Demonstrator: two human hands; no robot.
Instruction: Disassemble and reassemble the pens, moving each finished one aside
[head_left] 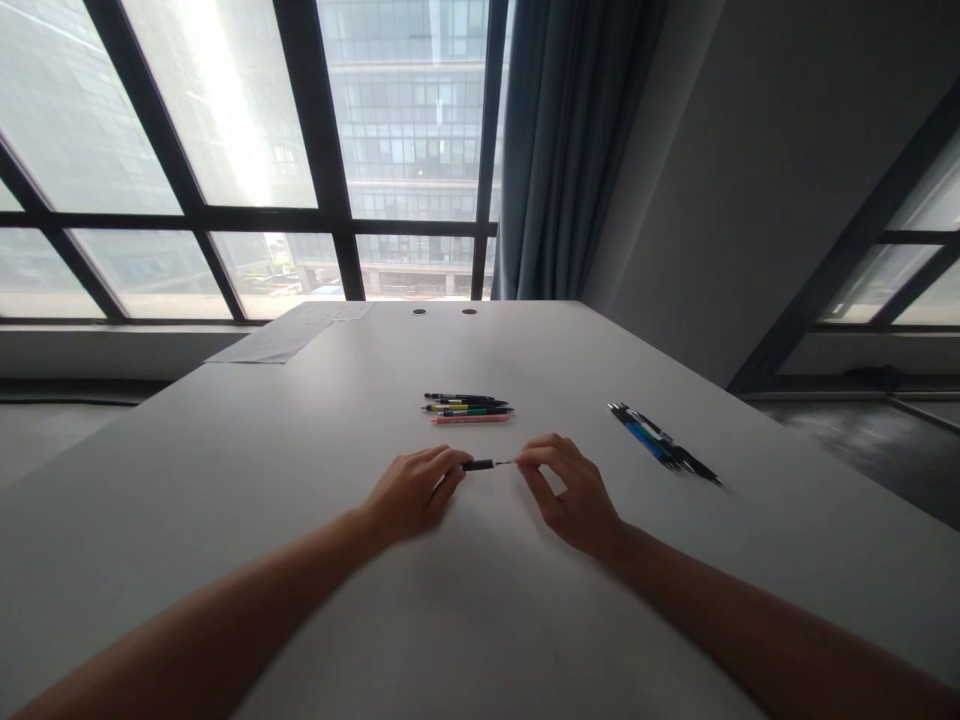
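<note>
My left hand [416, 490] is closed around one end of a black pen [478, 465] held level just above the white table. Out of the pen's right end, past a pale ring, runs a thin rod [504, 462]. My right hand [574, 495] pinches the far end of this rod between thumb and fingertips; whether it is a refill or a lead, I cannot tell. Beyond my hands lies a row of several pens or pencils [469, 408], black, yellow, green and pink. Off to the right rests a slanted bunch of pens [660, 440] in black, blue and green.
The white table [300, 560] stretches away toward large windows [412, 110]. A pale sheet [281, 338] lies along its far left edge. Two round inserts [420, 312] sit near the back edge. A blue-grey curtain [562, 150] hangs behind, beside a wall [720, 200].
</note>
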